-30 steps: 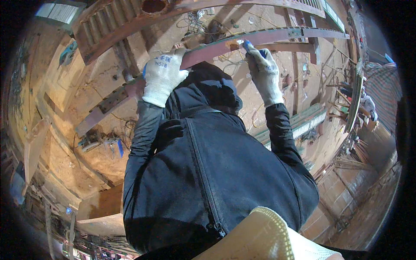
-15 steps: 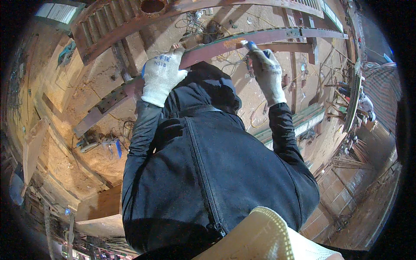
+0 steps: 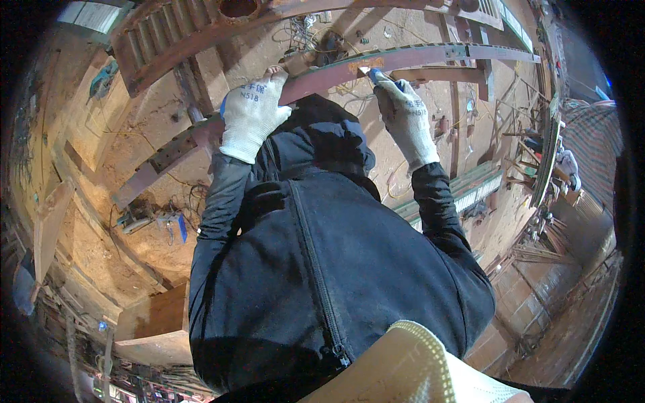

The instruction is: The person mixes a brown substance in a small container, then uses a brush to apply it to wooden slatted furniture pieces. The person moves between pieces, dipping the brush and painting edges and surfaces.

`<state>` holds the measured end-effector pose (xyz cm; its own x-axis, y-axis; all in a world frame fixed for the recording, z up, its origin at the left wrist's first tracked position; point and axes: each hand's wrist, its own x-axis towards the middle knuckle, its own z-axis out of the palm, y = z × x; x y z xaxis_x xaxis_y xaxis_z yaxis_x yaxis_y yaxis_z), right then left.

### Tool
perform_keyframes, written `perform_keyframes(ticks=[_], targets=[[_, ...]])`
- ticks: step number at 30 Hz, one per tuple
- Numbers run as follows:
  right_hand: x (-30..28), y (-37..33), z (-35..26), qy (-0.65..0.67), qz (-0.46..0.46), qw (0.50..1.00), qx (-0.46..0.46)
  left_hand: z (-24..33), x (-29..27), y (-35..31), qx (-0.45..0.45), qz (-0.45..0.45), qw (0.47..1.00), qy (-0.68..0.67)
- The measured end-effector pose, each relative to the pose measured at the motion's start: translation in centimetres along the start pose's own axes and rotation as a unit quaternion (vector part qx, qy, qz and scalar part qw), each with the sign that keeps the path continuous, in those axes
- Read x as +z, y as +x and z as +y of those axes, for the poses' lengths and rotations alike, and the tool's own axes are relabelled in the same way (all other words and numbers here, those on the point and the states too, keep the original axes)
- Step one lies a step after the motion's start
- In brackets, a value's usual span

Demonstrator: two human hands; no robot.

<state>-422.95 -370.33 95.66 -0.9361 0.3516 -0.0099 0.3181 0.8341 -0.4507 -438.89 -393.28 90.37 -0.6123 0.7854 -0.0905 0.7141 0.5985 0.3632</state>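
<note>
A long curved beam (image 3: 316, 81), purplish-brown with an orange-brown patch, crosses in front of me. My left hand (image 3: 255, 111), in a white knitted glove with blue at its edge, lies over the beam left of the middle. Its fingers curl over the far edge, and the thumb points right. In the same kind of glove, my right hand (image 3: 404, 111) is closed in a pinch at the beam's near side, just by the orange-brown patch. A small white piece (image 3: 364, 69) sticks out from its fingertips; most of it is hidden, so its kind is unclear.
Beyond lies a larger rusty ribbed frame (image 3: 175, 33) with a round hole. Tangled cables (image 3: 302, 30) lie on the dusty ground. A blue box-like thing (image 3: 181, 228) is at left, near a wooden box (image 3: 154, 316). Green-edged metal lengths (image 3: 463, 191) lie at right.
My right hand has shifted a little left along the beam, bringing the white piece onto the orange-brown patch. My left hand stays in place.
</note>
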Motion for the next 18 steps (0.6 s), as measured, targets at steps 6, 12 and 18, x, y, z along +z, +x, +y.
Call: perform_keyframes(ticks=[6,12,18], targets=[[0.2,0.7,-0.5,-0.046,0.008,0.999,0.022,-0.2,0.4,0.0,-0.002,-0.001,1.0,-0.014],[0.4,1.2,-1.4,-0.01,0.013,1.0,0.015,0.2,-0.5,0.1,-0.011,-0.032,0.999,-0.019],[-0.5,-0.3,-1.6,-0.001,-0.021,1.0,0.013,-0.1,-0.1,0.1,-0.012,-0.029,0.999,-0.01]])
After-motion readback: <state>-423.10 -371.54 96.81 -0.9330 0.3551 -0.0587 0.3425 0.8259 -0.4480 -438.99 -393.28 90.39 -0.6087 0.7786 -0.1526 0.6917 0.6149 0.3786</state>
